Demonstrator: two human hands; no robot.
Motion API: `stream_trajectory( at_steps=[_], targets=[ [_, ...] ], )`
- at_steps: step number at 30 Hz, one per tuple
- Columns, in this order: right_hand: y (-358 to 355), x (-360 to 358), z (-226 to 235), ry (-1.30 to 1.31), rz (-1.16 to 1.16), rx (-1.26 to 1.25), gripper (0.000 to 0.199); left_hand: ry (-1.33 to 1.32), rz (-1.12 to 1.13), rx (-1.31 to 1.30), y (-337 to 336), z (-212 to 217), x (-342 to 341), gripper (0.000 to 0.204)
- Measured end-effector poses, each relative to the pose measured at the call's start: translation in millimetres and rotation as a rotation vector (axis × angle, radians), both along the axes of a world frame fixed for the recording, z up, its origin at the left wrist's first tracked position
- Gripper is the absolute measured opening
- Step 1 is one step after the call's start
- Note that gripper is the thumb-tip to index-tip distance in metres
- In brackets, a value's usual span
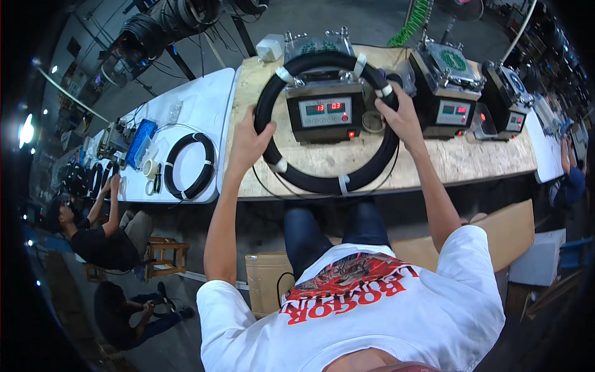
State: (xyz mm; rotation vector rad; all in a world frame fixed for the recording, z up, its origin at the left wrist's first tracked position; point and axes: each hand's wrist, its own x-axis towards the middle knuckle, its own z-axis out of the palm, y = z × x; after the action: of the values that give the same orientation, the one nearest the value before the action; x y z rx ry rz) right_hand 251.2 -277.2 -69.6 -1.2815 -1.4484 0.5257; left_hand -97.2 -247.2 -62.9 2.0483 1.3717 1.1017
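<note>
A large coil of black cable point(313, 181), bound with several bands of white tape, is held up over the front of the wooden table. My left hand point(251, 141) is closed round its left side, thumb on the inner edge. My right hand point(401, 116) grips the upper right side, close to a tape band. A thin dark strand hangs in a loop below the coil. Through the ring shows a box-shaped machine point(325, 113) with red and green lit digits and a clear-topped upper part.
Two similar machines point(447, 93) point(509, 102) stand to the right on the wooden table point(471, 162). On the white table point(229, 118) at left lie another taped black coil point(209, 162), a tape roll point(150, 167) and a blue tray point(142, 139). Co-workers sit at far left and far right.
</note>
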Motion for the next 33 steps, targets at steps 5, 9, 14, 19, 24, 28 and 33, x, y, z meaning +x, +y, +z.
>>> stream_trajectory(
  at_steps=[5, 9, 14, 19, 24, 28, 33],
  targets=[
    [-61, -21, -70, 0.250, -0.025, -0.483, 0.024, 0.040, -0.048, -0.311, -40, -91, -17, 0.036],
    [-73, -24, -134, 0.172, -0.043, -0.660, 0.022, 0.220, -0.087, -0.483, -47, -147, -29, 0.040],
    [-67, -21, -174, 0.086, -0.034, -0.849, 0.024, 0.315, -0.118, -0.761, -47, -177, -33, 0.051],
    [-34, 4, -225, -0.103, -0.012, -0.809, 0.035, 0.408, -0.086, -0.666, -23, -195, -15, 0.058],
    [-23, -7, -208, -0.347, -0.097, -0.613, 0.040, 0.496, 0.051, -0.659, -24, -194, -3, 0.063],
    [-34, -17, -185, -0.456, -0.176, -0.628, 0.033, 0.622, 0.119, -0.473, -49, -190, 14, 0.053],
    [-38, -19, -171, -0.676, -0.207, -0.555, 0.025, 0.726, 0.167, -0.396, -52, -179, 21, 0.047]
  ],
)
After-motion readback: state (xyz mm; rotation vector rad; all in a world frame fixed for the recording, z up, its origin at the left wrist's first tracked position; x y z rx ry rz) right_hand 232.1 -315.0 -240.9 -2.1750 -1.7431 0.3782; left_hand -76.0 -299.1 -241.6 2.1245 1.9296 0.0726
